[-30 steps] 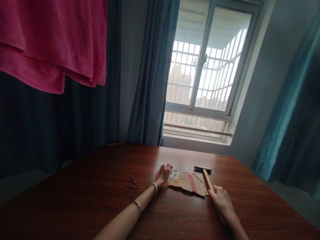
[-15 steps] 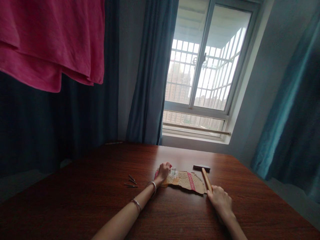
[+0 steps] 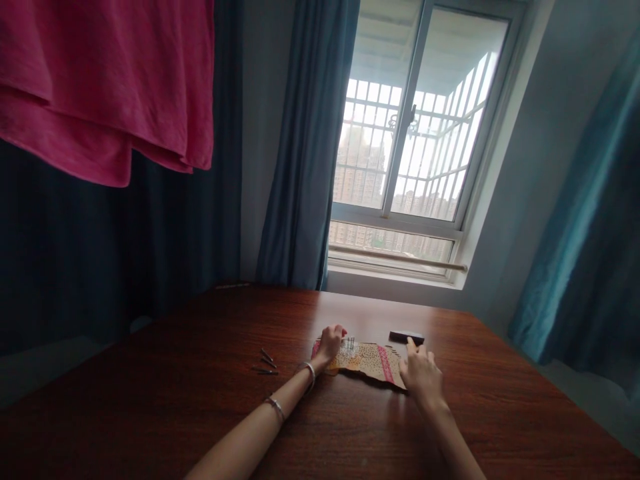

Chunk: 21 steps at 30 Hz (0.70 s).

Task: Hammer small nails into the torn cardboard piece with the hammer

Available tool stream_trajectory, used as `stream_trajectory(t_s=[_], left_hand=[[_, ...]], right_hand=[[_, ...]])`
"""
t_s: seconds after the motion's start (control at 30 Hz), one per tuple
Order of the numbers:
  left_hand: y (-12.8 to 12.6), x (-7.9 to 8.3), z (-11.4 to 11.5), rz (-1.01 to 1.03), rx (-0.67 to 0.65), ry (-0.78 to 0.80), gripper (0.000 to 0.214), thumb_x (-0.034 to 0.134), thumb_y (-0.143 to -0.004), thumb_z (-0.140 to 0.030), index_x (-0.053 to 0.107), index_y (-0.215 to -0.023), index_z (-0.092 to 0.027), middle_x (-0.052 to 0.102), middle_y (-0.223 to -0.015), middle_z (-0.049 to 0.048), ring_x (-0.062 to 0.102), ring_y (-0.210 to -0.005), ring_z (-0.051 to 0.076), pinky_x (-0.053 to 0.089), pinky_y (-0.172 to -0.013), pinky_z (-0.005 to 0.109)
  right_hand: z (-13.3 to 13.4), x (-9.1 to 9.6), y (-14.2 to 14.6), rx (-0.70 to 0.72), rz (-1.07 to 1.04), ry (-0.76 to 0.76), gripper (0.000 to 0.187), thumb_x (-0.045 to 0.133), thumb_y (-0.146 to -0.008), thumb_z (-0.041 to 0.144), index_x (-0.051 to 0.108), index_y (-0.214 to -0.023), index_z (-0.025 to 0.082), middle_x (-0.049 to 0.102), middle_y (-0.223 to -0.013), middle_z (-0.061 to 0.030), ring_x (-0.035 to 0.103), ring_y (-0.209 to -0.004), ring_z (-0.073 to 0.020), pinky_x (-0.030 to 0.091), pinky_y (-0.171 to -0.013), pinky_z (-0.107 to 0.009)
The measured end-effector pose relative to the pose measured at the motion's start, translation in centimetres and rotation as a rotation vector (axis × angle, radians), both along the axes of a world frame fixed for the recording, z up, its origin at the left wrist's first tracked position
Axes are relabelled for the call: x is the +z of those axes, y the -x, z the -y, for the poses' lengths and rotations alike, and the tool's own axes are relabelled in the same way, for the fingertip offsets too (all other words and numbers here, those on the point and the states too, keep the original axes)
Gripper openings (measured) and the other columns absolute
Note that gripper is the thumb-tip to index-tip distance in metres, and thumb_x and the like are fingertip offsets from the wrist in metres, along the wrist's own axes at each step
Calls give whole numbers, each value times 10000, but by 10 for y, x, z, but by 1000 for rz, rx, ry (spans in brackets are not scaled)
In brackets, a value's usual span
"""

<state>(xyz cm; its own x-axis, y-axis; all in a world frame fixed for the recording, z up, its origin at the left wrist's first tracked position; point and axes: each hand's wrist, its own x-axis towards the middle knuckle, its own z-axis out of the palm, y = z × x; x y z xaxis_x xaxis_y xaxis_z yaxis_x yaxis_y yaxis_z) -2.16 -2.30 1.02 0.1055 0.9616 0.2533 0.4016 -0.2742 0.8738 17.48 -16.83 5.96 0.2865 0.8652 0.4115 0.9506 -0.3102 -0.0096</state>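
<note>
My left hand [image 3: 332, 341] is closed at the left end of a torn piece of cardboard [image 3: 370, 362], which has pink and tan patterning and many small holes. What its fingers pinch, if anything, is too small to make out. Several thin nails [image 3: 351, 343] stand upright in the cardboard just right of these fingers. Over the cardboard's right end, my right hand [image 3: 423, 375] is closed round the wooden handle of a hammer [image 3: 406, 337], close below its dark head. Most of the handle is hidden under this hand.
Several loose nails [image 3: 268, 363] lie on the brown wooden table [image 3: 230, 393], left of the cardboard. Behind the table are a barred window [image 3: 400, 167] and blue curtains [image 3: 305, 147]. A pink cloth [image 3: 110, 93] hangs at upper left.
My right hand has moved forward and left along the hammer's handle, from its near end to close behind the head. My left hand stays at the cardboard. The view has shifted slightly.
</note>
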Motion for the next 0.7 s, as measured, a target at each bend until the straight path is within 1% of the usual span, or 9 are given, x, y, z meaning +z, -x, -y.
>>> stream_trajectory(t_s=[0.07,0.13,0.23,0.33,0.43,0.5,0.57,0.63,0.7], left_hand=[[0,-1,-1,-14,7,-11,379,313,-863,-262,647,-737,-134,660,-754,82,593,-706,160,419,-621,242],[1,-2,-2,-32,19,-13,390,305,-867,-266,652,-745,-137,662,-764,83,595,-735,166,422,-646,247],[1,-2,-1,-58,35,-15,399,291,-871,-263,658,-759,-151,666,-796,78,597,-791,171,427,-686,248],[0,-1,2,-76,51,-33,406,277,-875,-265,656,-765,-168,670,-821,71,597,-831,171,434,-726,248],[0,3,3,-19,41,-78,448,235,-882,-280,655,-776,-167,675,-815,70,600,-815,168,440,-760,260],[5,9,3,51,8,-119,480,214,-880,-299,657,-777,-146,675,-788,76,603,-774,167,446,-756,271],[17,19,4,96,-53,-140,479,236,-864,-324,659,-763,-122,671,-752,83,600,-725,166,453,-712,272],[36,33,6,83,-142,-119,430,310,-829,-338,663,-740,-110,665,-723,82,591,-689,162,447,-652,258],[61,46,11,18,-225,-72,353,399,-774,-326,666,-700,-107,660,-700,71,576,-648,154,428,-599,240]], right_hand=[[-14,3,18,139,-13,-44,299,396,-852,234,624,-1028,156,593,-1011,-154,548,-970,-250,447,-753,-313],[-27,-2,34,235,-49,-36,288,379,-866,225,631,-993,167,597,-975,-128,551,-952,-227,445,-731,-290],[-40,-17,50,287,-85,20,253,393,-865,215,634,-921,167,591,-957,-109,565,-896,-210,439,-665,-269],[-42,-32,55,339,-58,-14,227,412,-859,203,633,-882,161,590,-929,-103,557,-887,-206,419,-733,-289],[-39,-40,53,363,-62,-69,218,422,-853,203,630,-912,174,590,-936,-96,538,-914,-211,389,-791,-297],[-36,-42,52,372,-88,-92,221,422,-853,212,626,-932,185,590,-958,-91,527,-935,-214,377,-810,-294],[-35,-42,51,374,-118,-101,226,417,-856,221,626,-937,191,590,-977,-89,519,-949,-214,370,-821,-289],[-35,-41,51,370,-140,-103,228,414,-858,227,624,-940,197,590,-989,-85,514,-957,-213,365,-830,-285],[-34,-41,51,363,-145,-105,226,413,-858,227,622,-941,201,590,-989,-82,509,-960,-213,360,-840,-284]])
